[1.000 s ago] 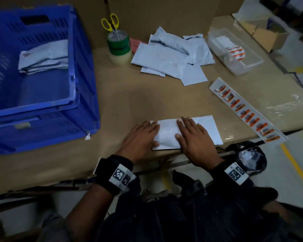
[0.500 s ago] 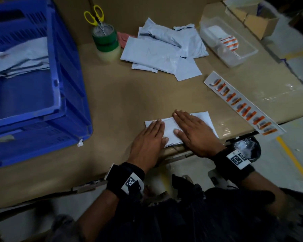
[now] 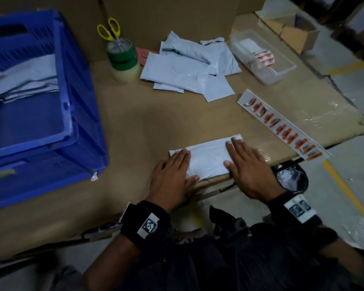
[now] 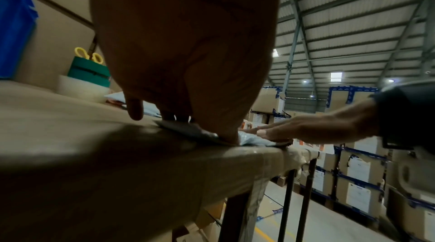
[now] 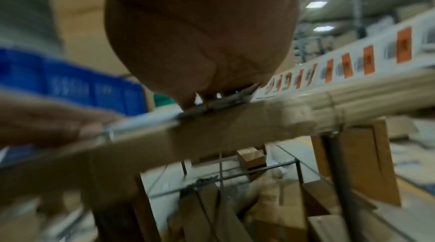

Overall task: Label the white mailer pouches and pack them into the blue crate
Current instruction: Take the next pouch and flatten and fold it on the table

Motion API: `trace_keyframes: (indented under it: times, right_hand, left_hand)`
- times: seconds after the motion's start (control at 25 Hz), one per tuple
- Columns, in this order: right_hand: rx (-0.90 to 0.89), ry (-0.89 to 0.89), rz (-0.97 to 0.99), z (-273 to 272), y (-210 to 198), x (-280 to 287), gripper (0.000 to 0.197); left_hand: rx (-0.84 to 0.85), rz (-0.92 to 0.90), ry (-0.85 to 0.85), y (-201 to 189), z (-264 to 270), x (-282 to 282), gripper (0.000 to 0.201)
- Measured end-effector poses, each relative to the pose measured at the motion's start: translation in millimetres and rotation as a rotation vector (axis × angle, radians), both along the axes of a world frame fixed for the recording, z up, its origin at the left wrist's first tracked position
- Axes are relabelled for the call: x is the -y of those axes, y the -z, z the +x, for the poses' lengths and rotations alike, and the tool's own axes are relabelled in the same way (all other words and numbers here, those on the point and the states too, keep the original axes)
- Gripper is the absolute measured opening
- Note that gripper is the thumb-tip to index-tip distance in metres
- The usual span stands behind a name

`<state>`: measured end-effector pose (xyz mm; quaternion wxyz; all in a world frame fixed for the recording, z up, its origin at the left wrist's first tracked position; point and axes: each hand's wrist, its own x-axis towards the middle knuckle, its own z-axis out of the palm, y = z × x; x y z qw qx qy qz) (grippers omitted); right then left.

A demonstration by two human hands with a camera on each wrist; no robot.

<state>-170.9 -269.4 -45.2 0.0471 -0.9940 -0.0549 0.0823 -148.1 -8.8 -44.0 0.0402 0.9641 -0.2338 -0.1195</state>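
A white mailer pouch (image 3: 210, 158) lies flat at the table's near edge. My left hand (image 3: 172, 175) presses its left end with straight fingers, and my right hand (image 3: 248, 166) lies flat on its right end. The blue crate (image 3: 76, 106) stands at the left with several folded pouches (image 3: 25, 80) inside. A loose pile of white pouches (image 3: 189, 68) sits at the back middle. A long strip of orange labels (image 3: 282, 127) lies to the right of my right hand. In the wrist views the left hand (image 4: 188, 82) and right hand (image 5: 207, 82) touch the pouch (image 4: 249, 140) at the table edge.
Stacked tape rolls (image 3: 123, 59) with yellow scissors (image 3: 109, 30) standing in them are at the back. A clear plastic tray (image 3: 265, 57) holds more labels at the back right. Cardboard walls rise behind the table; a black bin (image 3: 292, 179) hangs below the front edge.
My hands have slid apart along the pouch, the left toward its left end and the right toward its right end. The head view has shifted slightly.
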Motion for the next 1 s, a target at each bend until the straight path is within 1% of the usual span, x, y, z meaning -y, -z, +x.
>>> trace_keyframes:
  times: [0.08, 0.12, 0.2, 0.28, 0.36, 0.48, 0.56, 0.6, 0.64, 0.68, 0.72, 0.8, 0.84, 0.88, 0.92, 1.0]
  right_hand:
    - [0.06, 0.058, -0.072, 16.1, -8.2, 11.5, 0.073]
    - [0.106, 0.082, -0.079, 24.9, -14.1, 8.6, 0.073]
    - [0.146, 0.033, -0.01, 31.6, -19.2, -15.4, 0.066]
    - [0.102, -0.055, 0.099, 15.5, -4.8, -46.3, 0.063]
    - [0.093, -0.038, 0.137, -3.9, 10.8, -55.4, 0.064]
    - [0.085, 0.087, 0.107, -5.8, 17.9, -18.8, 0.066]
    - [0.06, 0.202, 0.07, -4.3, 12.0, 13.2, 0.069]
    - [0.073, 0.244, 0.058, -3.0, 5.9, 20.8, 0.071]
    - [0.112, 0.248, 0.042, -2.2, -0.1, 19.4, 0.069]
    - [0.151, 0.199, 0.053, -0.4, -6.6, 8.5, 0.066]
    - [0.174, 0.094, 0.078, 1.4, -10.2, -9.2, 0.062]
    - [0.142, -0.123, 0.144, -4.5, -4.7, -49.8, 0.059]
    - [0.122, -0.165, 0.153, -10.5, 2.3, -61.8, 0.059]
    - [0.107, -0.159, 0.15, -12.9, 9.7, -62.9, 0.06]
    - [0.093, -0.116, 0.15, -13.2, 14.7, -55.1, 0.06]
    - [0.079, -0.036, 0.133, -10.0, 19.0, -30.2, 0.062]
  left_hand:
    - [0.026, -0.016, 0.011, -7.3, 3.7, 1.8, 0.083]
    - [0.033, -0.039, 0.02, -10.0, 7.2, 5.3, 0.078]
    - [0.062, -0.054, 0.063, -9.7, 11.0, 10.4, 0.07]
    - [0.044, -0.034, 0.099, -2.7, 10.3, 11.2, 0.074]
    - [0.0, -0.043, 0.079, 5.2, 9.7, 7.7, 0.082]
    - [-0.031, -0.026, 0.078, 5.5, 12.7, 3.8, 0.091]
    - [-0.043, -0.012, 0.077, 4.9, 14.6, 2.8, 0.096]
    - [-0.043, -0.013, 0.069, 4.4, 15.0, 1.1, 0.097]
    - [-0.041, -0.019, 0.065, 3.9, 15.6, 0.4, 0.098]
    - [-0.045, -0.032, 0.057, 4.0, 16.5, 0.2, 0.099]
    - [-0.047, -0.047, 0.052, 4.0, 17.3, -0.5, 0.099]
    - [-0.019, -0.081, 0.048, 4.6, 15.9, -3.1, 0.098]
    - [-0.009, -0.092, 0.041, 3.9, 14.8, -3.5, 0.099]
    - [-0.015, -0.09, 0.026, 3.5, 14.0, -4.7, 0.1]
    - [-0.03, -0.085, 0.009, 3.7, 13.2, -5.2, 0.102]
    - [-0.07, -0.097, -0.021, 5.0, 10.7, -8.4, 0.106]
